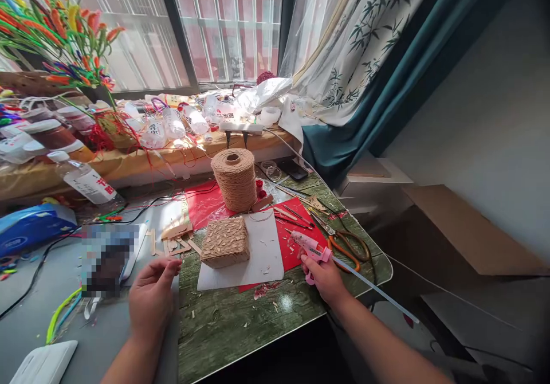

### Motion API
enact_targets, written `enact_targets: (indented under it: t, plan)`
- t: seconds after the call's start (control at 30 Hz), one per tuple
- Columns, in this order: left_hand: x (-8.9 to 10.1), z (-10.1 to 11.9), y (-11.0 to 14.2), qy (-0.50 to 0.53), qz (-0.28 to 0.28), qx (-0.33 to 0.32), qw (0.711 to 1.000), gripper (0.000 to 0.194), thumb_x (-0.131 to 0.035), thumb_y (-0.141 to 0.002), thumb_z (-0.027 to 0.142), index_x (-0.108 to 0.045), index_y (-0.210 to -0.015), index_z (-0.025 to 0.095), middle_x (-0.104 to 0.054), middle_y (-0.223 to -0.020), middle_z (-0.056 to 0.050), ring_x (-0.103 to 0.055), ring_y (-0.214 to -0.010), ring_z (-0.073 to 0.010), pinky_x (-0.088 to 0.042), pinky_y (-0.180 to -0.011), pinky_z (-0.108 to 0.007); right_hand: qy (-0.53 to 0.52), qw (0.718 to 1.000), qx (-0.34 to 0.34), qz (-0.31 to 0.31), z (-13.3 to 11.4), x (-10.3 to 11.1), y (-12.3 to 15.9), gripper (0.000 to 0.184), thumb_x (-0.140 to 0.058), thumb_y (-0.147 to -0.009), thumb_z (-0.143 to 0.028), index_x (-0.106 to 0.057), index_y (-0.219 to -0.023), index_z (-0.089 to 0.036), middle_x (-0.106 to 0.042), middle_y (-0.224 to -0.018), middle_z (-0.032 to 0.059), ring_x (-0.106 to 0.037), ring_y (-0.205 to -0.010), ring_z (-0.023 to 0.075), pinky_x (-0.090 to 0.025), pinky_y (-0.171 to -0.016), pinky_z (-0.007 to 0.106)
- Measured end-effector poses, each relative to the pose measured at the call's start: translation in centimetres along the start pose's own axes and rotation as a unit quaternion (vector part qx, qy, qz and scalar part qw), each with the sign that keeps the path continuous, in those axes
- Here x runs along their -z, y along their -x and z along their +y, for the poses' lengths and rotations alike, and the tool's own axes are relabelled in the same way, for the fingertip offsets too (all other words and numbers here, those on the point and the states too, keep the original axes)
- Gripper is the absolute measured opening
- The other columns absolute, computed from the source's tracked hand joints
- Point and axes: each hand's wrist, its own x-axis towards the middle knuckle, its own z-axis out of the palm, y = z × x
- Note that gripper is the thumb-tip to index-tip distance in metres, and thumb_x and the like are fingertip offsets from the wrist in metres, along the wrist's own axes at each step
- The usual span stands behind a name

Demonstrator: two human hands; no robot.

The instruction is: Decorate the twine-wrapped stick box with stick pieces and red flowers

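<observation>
My right hand (pixel 329 281) is wrapped around the handle of a pink hot glue gun (pixel 310 243), whose nozzle points left toward the box. A long translucent glue stick (pixel 373 286) sticks out of its back end. My left hand (pixel 153 292) is raised over the table's left part with thumb and fingertips pinched together; whatever they hold, if anything, is too small to make out. Between my hands, a box wrapped in twine (pixel 224 242) rests on a white sheet (pixel 262 249), with small wood chips scattered over its top.
Behind the box stands a large spool of twine (pixel 234 180). Wooden sticks (pixel 176 238) lie to its left. Orange-handled scissors (pixel 344 246) and a black phone (pixel 294 169) are at right. A plastic bottle (pixel 88 180) and a blurred-out device (pixel 114 258) occupy the left.
</observation>
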Motion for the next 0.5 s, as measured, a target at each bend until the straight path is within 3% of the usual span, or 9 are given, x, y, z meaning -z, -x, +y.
enact_targets:
  t: [0.07,0.2,0.37,0.5]
  plan:
    - [-0.3,-0.6,-0.2,-0.034,0.021,0.011,0.999,0.03,-0.085,-0.077,0.042,-0.074,-0.089,0.018,-0.072,-0.084,-0.003,-0.063,-0.074,-0.0152,-0.051,-0.068,-0.026,0.002,1.0,0.004,0.002,0.3,0.1,0.0,0.039,-0.075,-0.082,-0.054,-0.068,-0.097,-0.018,-0.053,-0.062,-0.004,-0.043,-0.051,0.0115,-0.035,-0.045,0.025]
    - [-1.1,-1.1,-1.6,0.019,0.065,0.023,0.997,0.03,-0.075,-0.084,0.042,-0.073,-0.101,0.018,-0.073,-0.09,-0.004,-0.062,-0.069,-0.0127,-0.051,-0.064,-0.024,0.013,1.0,0.013,0.006,0.6,0.2,0.1,0.038,-0.075,-0.084,-0.052,-0.068,-0.098,-0.018,-0.055,-0.064,-0.0021,-0.045,-0.053,0.0122,-0.036,-0.045,0.025]
    - [0.1,-1.2,-2.1,0.121,0.088,0.026,0.988,0.009,-0.066,-0.075,0.024,-0.063,-0.081,0.017,-0.06,-0.071,0.001,-0.056,-0.062,-0.0112,-0.044,-0.055,-0.02,-0.009,0.999,0.028,0.021,0.5,0.0,0.1,0.035,-0.075,-0.084,-0.051,-0.067,-0.098,-0.02,-0.058,-0.067,-0.0016,-0.049,-0.055,0.0133,-0.038,-0.046,0.025]
    - [0.3,-0.8,-1.8,0.11,0.054,0.007,0.992,0.013,-0.062,-0.07,0.022,-0.053,-0.079,0.02,-0.053,-0.066,0.002,-0.053,-0.061,-0.0131,-0.042,-0.054,-0.022,-0.024,0.998,0.038,0.037,0.3,-0.1,0.0,0.034,-0.075,-0.083,-0.048,-0.066,-0.1,-0.02,-0.059,-0.068,-0.0016,-0.051,-0.055,0.0139,-0.039,-0.048,0.026]
